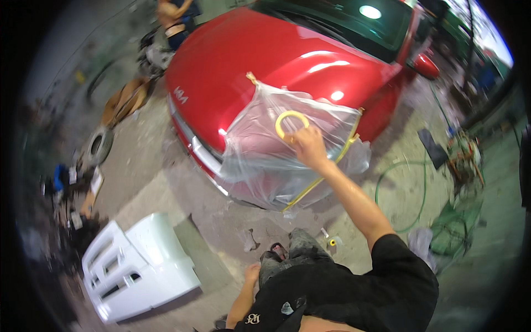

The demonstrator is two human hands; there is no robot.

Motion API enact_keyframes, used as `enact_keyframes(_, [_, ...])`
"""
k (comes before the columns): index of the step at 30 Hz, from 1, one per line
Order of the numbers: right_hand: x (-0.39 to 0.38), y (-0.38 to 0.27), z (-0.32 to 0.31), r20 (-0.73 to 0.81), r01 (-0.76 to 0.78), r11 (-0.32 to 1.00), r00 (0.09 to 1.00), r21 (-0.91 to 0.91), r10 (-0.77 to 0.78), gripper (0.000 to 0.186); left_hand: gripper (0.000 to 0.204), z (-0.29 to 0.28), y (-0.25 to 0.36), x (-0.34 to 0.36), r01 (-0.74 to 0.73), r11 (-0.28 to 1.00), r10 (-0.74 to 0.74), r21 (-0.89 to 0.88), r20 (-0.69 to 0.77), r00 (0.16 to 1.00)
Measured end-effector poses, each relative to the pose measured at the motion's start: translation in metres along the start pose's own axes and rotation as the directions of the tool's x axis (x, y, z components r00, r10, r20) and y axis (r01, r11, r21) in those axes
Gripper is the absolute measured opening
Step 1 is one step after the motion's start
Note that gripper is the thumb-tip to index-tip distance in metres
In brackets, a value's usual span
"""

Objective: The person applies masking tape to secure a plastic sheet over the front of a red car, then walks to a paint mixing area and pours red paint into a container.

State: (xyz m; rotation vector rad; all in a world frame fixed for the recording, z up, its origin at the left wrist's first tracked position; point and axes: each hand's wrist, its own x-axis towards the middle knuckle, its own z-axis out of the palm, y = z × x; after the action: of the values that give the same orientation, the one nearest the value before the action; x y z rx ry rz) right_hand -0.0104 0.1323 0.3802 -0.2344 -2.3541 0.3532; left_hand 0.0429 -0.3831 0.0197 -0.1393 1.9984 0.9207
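My right hand is closed on a roll of yellow masking tape, held out over the front corner of a red car. Behind the roll, clear plastic film drapes over the bonnet's edge and front corner, wrinkled and hanging toward the floor. Strips of yellow tape run along the film's right side and lower part. Low beside my leg hangs my left hand, apart from the car; its fingers are too small and blurred to read.
A white bumper lies on the concrete floor at lower left. A tyre and brown sheet material are at far left. A green hose loops on the right near green netting. Another person stands beyond the car's left side.
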Motion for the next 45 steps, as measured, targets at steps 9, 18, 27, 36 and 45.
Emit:
enact_keyframes(9, [0.097,0.118,0.076,0.203,-0.044,0.944,0.972,-0.327,0.116,0.016,0.016,0.032,-0.084,-0.133,-0.020,0.635,-0.276,-0.772,-0.250,0.928])
enact_keyframes(18, [-0.040,0.028,0.057,0.262,0.180,0.982,0.947,0.053,-0.187,0.042,0.024,0.144,-0.065,-0.177,0.010,0.689,-0.421,-0.724,-0.389,0.819])
enact_keyframes(27, [-0.261,0.017,0.004,0.989,-0.482,0.876,0.121,-0.016,0.085,0.039,0.025,0.033,0.096,-0.155,-0.252,0.891,0.134,-0.378,-0.311,0.941])
enact_keyframes(36, [-0.375,0.055,0.007,0.929,-0.606,0.777,0.164,-0.170,0.332,0.038,0.042,-0.016,0.512,-0.353,-0.854,0.001,0.994,-0.520,-0.092,0.058])
enact_keyframes(45, [-0.455,0.031,0.000,0.873,-0.777,0.543,-0.016,-0.318,0.488,0.045,0.092,0.040,0.570,-0.408,0.128,0.044,0.915,-0.991,-0.012,-0.404])
